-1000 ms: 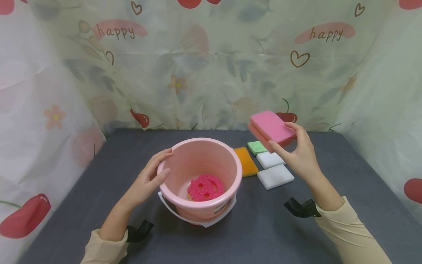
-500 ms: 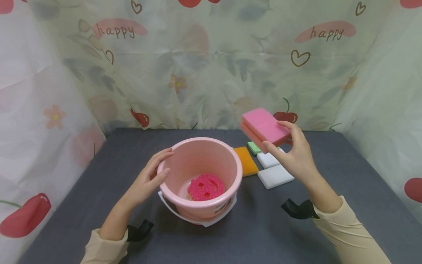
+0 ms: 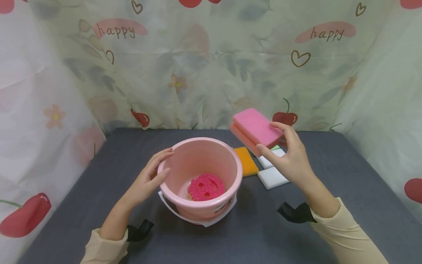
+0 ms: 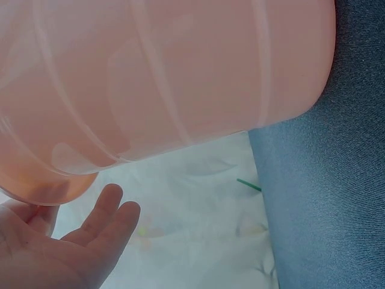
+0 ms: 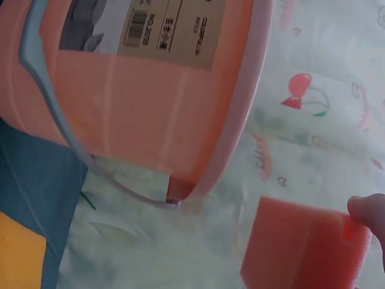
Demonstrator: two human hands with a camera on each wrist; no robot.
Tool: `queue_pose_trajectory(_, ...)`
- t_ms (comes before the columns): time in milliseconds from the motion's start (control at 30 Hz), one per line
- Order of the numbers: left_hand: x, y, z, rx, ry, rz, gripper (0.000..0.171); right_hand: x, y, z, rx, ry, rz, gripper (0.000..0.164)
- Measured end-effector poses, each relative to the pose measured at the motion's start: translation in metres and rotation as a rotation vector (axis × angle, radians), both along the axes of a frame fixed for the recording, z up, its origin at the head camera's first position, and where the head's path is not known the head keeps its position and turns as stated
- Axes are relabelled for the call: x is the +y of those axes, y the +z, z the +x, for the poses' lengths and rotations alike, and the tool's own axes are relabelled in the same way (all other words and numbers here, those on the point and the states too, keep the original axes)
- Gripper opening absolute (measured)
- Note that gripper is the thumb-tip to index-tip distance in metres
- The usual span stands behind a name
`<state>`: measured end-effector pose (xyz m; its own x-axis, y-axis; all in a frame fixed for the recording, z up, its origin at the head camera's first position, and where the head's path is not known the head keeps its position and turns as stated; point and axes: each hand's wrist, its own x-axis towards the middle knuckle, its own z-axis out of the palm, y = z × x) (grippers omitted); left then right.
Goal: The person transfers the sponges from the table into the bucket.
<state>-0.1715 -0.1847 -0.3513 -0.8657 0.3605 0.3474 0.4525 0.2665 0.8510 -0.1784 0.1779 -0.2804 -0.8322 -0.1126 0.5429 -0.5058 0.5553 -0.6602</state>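
Note:
My right hand [image 3: 293, 157] pinches a thick pink sponge [image 3: 257, 126] between thumb and fingers, up above the table and to the right of a pink bucket [image 3: 197, 213]. In the right wrist view the sponge [image 5: 307, 241] appears beside the bucket's rim, with a fingertip on its edge. My left hand [image 3: 148, 178] holds the bucket's left rim, its thumb and fingertips lying over the edge. Two fingers of the left hand [image 4: 66, 253] extend outside the bucket in the left wrist view. Inside on the bottom lies a round, dark pink smiley-face sponge [image 3: 206, 187].
Just right of the bucket, an orange sponge [image 3: 246, 161] lies on the dark table [image 3: 257, 231]. Two white sponges, the nearer one [image 3: 271, 178] in front, and a mostly hidden green one sit beyond it. The bucket's white handle [image 3: 207, 222] hangs down in front. Printed cloth [image 3: 214, 73] encloses the back and sides.
My right hand has moved left with the pink sponge, closer to the bucket, now covering more of the green sponge. The left hand and the bucket stay in place.

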Motion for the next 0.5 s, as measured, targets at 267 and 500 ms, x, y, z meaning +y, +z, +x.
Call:
queue_pose_trajectory(267,0.0,0.0,0.0,-0.005,0.0,-0.001,0.046,-0.013,-0.002,0.006,0.027,0.076,-0.013,0.058)
queue_pose_trajectory(500,0.0,-0.001,0.0,0.0,-0.001,0.003,0.046,-0.024,-0.005,0.01,0.018,0.119,0.004,0.059)
